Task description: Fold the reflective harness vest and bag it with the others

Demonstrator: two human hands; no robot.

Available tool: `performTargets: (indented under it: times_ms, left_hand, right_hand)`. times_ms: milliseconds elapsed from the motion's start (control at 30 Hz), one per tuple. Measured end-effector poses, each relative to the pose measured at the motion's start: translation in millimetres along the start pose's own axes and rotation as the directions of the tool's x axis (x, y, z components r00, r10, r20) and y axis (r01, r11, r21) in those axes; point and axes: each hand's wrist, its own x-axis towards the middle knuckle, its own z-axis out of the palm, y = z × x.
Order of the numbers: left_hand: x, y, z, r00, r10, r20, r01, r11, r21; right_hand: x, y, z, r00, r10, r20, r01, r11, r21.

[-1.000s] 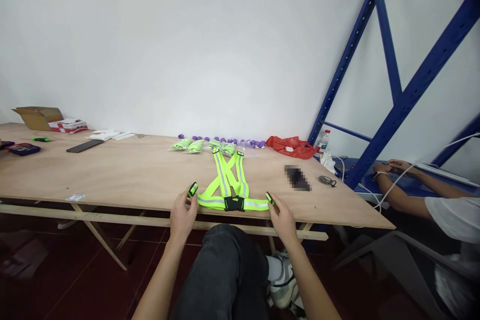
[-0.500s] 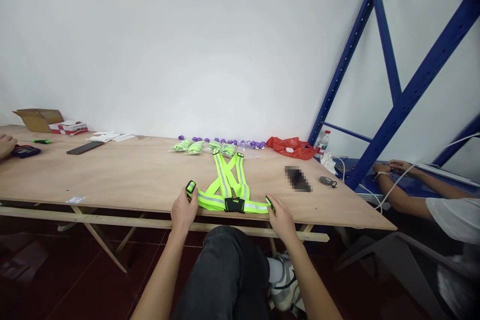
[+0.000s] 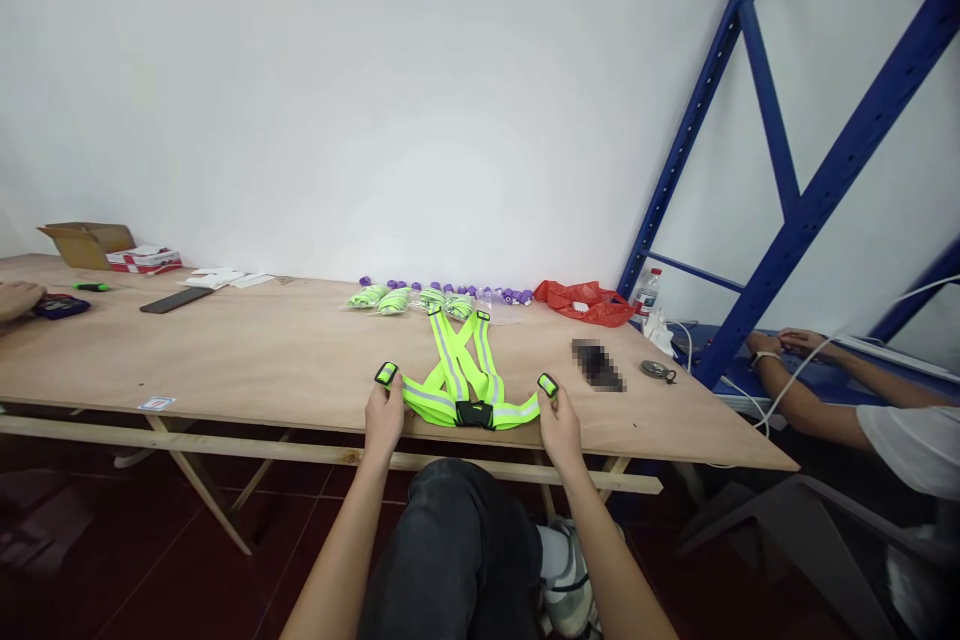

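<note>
A neon-yellow reflective vest point(image 3: 486, 382) made of crossed straps with silver stripes lies at the table's front edge. Its black buckle point(image 3: 474, 414) sits at the middle of the waist strap. My left hand point(image 3: 385, 412) is closed on the strap's left end, beside a black slider point(image 3: 386, 374) that sticks up above the fingers. At the other end, my right hand point(image 3: 561, 423) pinches the strap below a second black slider point(image 3: 548, 385). Between the hands the waist strap sags slightly. Two more sliders are at the tops of the shoulder straps.
Behind the vest are bagged neon straps point(image 3: 394, 301), several purple rolls point(image 3: 517, 297) and a red plastic bag point(image 3: 585, 303). A blurred dark object point(image 3: 598, 366) and a round metal item point(image 3: 658, 371) lie to the right. A blue rack point(image 3: 795, 210) stands beside a co-worker's arms point(image 3: 802, 410).
My right hand has lifted its end of the waist strap, and its slider now shows upright. My left hand still grips the other end. The view has shifted slightly.
</note>
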Motion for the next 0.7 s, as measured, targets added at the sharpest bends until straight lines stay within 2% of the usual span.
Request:
performTargets:
  times_ms: [133, 367, 500, 600, 700]
  left_hand:
    - [-2, 0, -0.1, 0.999, -0.050, 0.008, 0.051, 0.997, -0.066]
    - [-5, 5, -0.9, 0.999, -0.052, 0.015, 0.053, 0.990, -0.129]
    - [-6, 6, -0.4, 0.998, -0.058, -0.011, 0.056, 0.989, -0.136]
    - [-4, 4, 1.1, 0.998, -0.068, -0.016, 0.065, 0.985, -0.158]
    - [-2, 0, 2.3, 0.998, -0.059, 0.002, 0.059, 0.980, -0.189]
  right_hand:
    - [1, 0, 4, 1.000, -0.012, -0.018, 0.013, 0.998, 0.056]
    - [3, -5, -5, 0.995, 0.077, 0.065, -0.080, 0.996, 0.047]
    - [5, -6, -7, 0.990, 0.130, 0.054, -0.133, 0.989, 0.059]
    - [9, -3, -11, 0.988, 0.155, 0.029, -0.155, 0.988, 0.001]
    - [13, 4, -17, 0.989, 0.148, -0.002, -0.147, 0.980, -0.136]
